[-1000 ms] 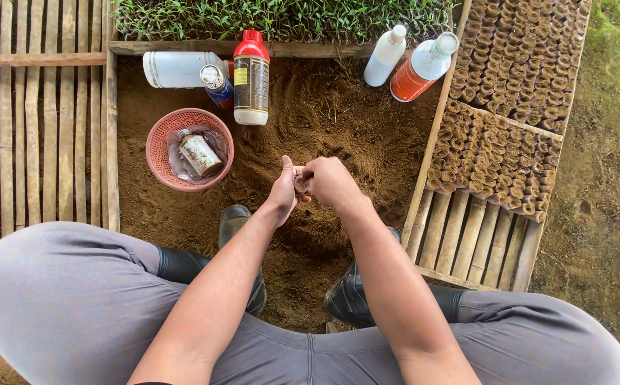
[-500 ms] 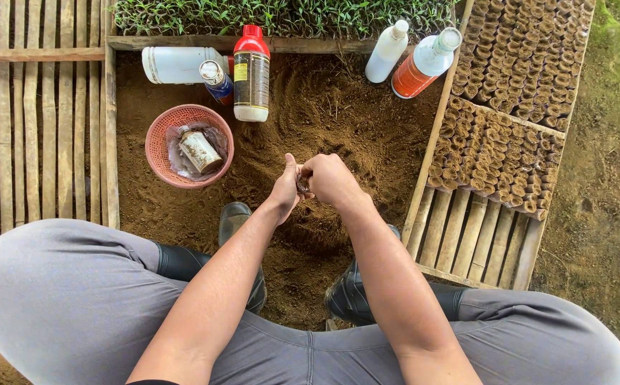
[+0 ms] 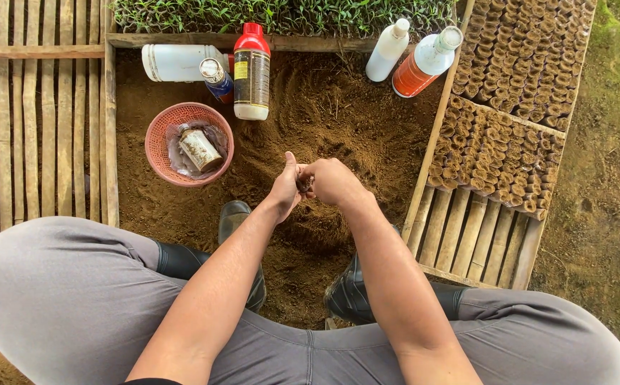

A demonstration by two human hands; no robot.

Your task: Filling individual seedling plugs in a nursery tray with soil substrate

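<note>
Head view: the left hand (image 3: 285, 191) and the right hand (image 3: 335, 182) were held together above the loose brown soil (image 3: 324, 114), and a small dark soil-coloured lump (image 3: 305, 185) was pinched between their fingers, though its exact shape could not be made out. To the left, a pink basket (image 3: 159, 142) with a small can (image 3: 199, 150) in it was set on the soil, with a red-capped bottle (image 3: 251, 71) and a white jug (image 3: 178, 63) just behind it. To the right, 2 more bottles, 1 white (image 3: 387, 51) and 1 orange (image 3: 424, 65), were leaned near a slatted wooden tray (image 3: 477, 239) partly filled with rows of small rolled soil pots (image 3: 495, 153).
</note>
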